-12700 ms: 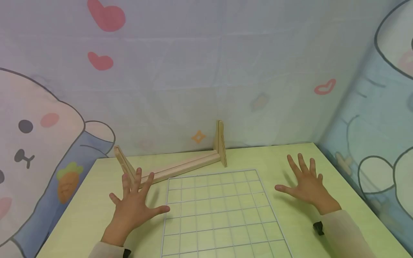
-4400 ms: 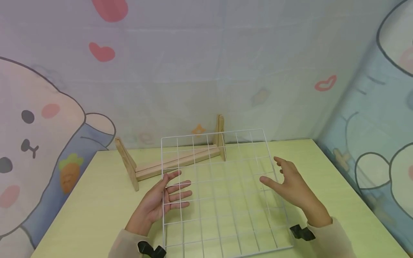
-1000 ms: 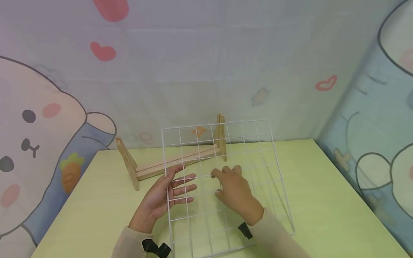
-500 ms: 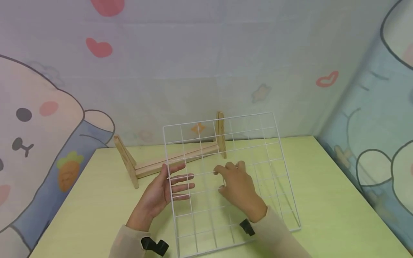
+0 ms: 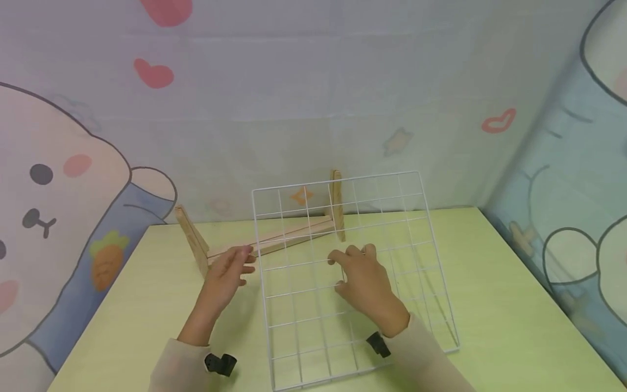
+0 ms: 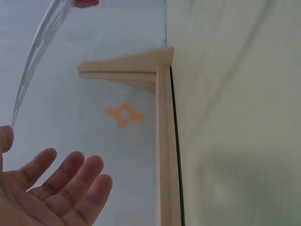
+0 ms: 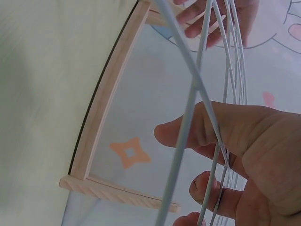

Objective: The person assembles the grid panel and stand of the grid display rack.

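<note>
A white wire grid panel (image 5: 303, 290) is held tilted up above the table, its far edge raised. Near its middle, my right hand (image 5: 367, 286) grips the wires with curled fingers; in the right wrist view the thumb and fingers reach through between the wires (image 7: 188, 106). My left hand (image 5: 222, 280) is beside the panel's left edge, its fingers loosely bent and holding nothing. In the left wrist view its fingers (image 6: 75, 181) are apart from the wire. Behind the panel lies a wooden stand (image 5: 294, 233), a long grooved bar with an upright at each end, partly seen through the grid.
The pale yellow-green table (image 5: 495, 305) backs onto a cloth curtain (image 5: 274, 81) printed with hearts and cartoon animals. Curtain cloth also stands along the left and right sides. The stand sits slantwise at the rear left, close to the back curtain.
The panel was first flat on the table and is now raised. My right hand moved from its right side to its middle. Just now my left hand has drawn leftward off its left edge.
</note>
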The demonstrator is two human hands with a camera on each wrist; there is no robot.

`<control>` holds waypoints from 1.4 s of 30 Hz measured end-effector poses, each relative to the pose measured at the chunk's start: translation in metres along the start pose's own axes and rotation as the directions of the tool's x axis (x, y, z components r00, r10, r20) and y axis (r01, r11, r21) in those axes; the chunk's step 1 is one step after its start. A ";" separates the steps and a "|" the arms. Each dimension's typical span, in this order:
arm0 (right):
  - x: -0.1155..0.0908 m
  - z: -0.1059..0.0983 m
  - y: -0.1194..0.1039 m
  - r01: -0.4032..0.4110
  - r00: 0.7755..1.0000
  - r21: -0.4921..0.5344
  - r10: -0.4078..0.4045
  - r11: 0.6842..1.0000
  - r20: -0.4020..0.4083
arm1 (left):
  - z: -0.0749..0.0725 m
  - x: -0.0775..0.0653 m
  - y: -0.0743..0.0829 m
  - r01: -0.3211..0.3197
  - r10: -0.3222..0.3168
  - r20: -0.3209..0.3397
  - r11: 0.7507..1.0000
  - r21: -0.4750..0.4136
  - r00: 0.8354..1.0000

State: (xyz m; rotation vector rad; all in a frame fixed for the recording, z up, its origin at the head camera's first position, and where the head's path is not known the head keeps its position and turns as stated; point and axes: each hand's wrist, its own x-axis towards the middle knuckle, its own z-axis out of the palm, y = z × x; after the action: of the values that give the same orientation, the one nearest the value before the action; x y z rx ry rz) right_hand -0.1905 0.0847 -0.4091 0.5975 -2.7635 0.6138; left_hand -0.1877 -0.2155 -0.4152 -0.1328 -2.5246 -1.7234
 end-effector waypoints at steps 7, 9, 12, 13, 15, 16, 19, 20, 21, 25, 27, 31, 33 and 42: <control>0.000 -0.001 -0.002 0.002 1.000 0.022 -0.003 1.000 0.014 | -0.035 0.010 -0.014 -0.065 0.184 -0.384 0.951 0.302 0.905; 0.000 -0.002 -0.003 0.004 1.000 0.019 -0.005 1.000 0.012 | -0.042 0.012 -0.018 -0.099 0.254 -0.434 0.932 0.348 0.864; 0.000 -0.002 -0.003 0.009 1.000 0.013 -0.009 1.000 0.004 | -0.049 0.017 -0.025 -0.148 0.339 -0.491 0.910 0.387 0.802; 0.000 -0.003 -0.003 0.011 1.000 0.012 -0.011 1.000 0.001 | -0.051 0.020 -0.028 -0.158 0.357 -0.510 0.906 0.392 0.782; 0.000 -0.004 -0.003 0.013 1.000 0.013 -0.013 1.000 -0.001 | -0.054 0.023 -0.035 -0.155 0.362 -0.548 0.909 0.388 0.754; 0.000 -0.004 -0.004 0.014 1.000 0.015 -0.014 1.000 -0.001 | -0.056 0.026 -0.039 -0.140 0.349 -0.566 0.915 0.379 0.747; -0.001 -0.007 -0.006 0.014 1.000 0.021 -0.014 1.000 0.002 | -0.059 0.031 -0.048 -0.045 0.234 -0.596 0.948 0.314 0.768; -0.001 -0.007 -0.006 0.011 1.000 0.022 -0.011 1.000 0.003 | -0.061 0.033 -0.051 -0.006 0.180 -0.591 0.959 0.283 0.786; -0.001 -0.008 -0.006 0.009 1.000 0.022 -0.009 1.000 0.004 | -0.062 0.035 -0.053 0.035 0.121 -0.579 0.967 0.252 0.806; -0.002 -0.008 -0.006 -0.001 1.000 0.021 0.001 1.000 0.009 | -0.067 0.043 -0.064 0.145 -0.043 -0.470 0.972 0.183 0.881; -0.002 -0.008 -0.006 -0.004 1.000 0.019 0.003 1.000 0.010 | -0.068 0.048 -0.070 0.168 -0.081 -0.412 0.969 0.179 0.907; -0.001 -0.007 -0.006 -0.004 1.000 0.013 0.004 1.000 0.009 | -0.069 0.054 -0.077 0.189 -0.129 -0.324 0.969 0.162 0.937; -0.001 -0.007 -0.007 -0.004 1.000 0.011 0.004 1.000 0.006 | -0.069 0.056 -0.079 0.198 -0.147 -0.303 0.969 0.145 0.942; -0.002 -0.011 -0.009 -0.008 1.000 0.010 0.008 1.000 0.004 | -0.067 0.057 -0.077 0.210 -0.185 -0.277 0.976 0.064 0.943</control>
State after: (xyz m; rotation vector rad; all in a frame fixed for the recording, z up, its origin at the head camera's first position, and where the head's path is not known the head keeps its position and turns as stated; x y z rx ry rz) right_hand -0.1834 0.0829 -0.3971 0.5914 -2.7696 0.6293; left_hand -0.2521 -0.3046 -0.4558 0.3506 -2.4758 -1.5565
